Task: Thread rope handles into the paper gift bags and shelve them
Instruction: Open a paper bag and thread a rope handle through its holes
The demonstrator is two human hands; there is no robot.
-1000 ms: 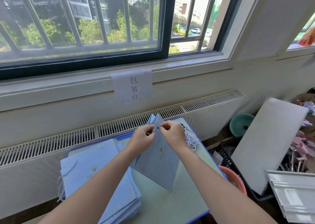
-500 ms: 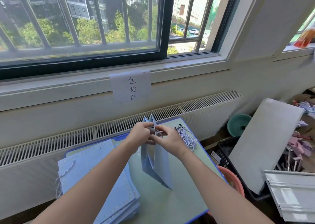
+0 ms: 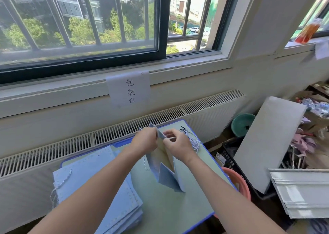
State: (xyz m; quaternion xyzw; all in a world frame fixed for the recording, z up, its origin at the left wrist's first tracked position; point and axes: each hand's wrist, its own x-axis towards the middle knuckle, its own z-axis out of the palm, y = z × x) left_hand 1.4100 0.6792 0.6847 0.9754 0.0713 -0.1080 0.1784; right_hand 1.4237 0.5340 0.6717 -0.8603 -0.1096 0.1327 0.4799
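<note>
Black characters "包装台" on a white paper sign (image 3: 128,89) taped to the windowsill, above both hands.

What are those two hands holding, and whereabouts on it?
Both hold the open blue gift bag at its top rim: left hand on the left edge, right hand pinching the right edge.

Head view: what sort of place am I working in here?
Likely a small packing station by a window: a paper sign reads 包装台, blue gift bags are stacked on the table, loose rope handles lie ready.
</note>
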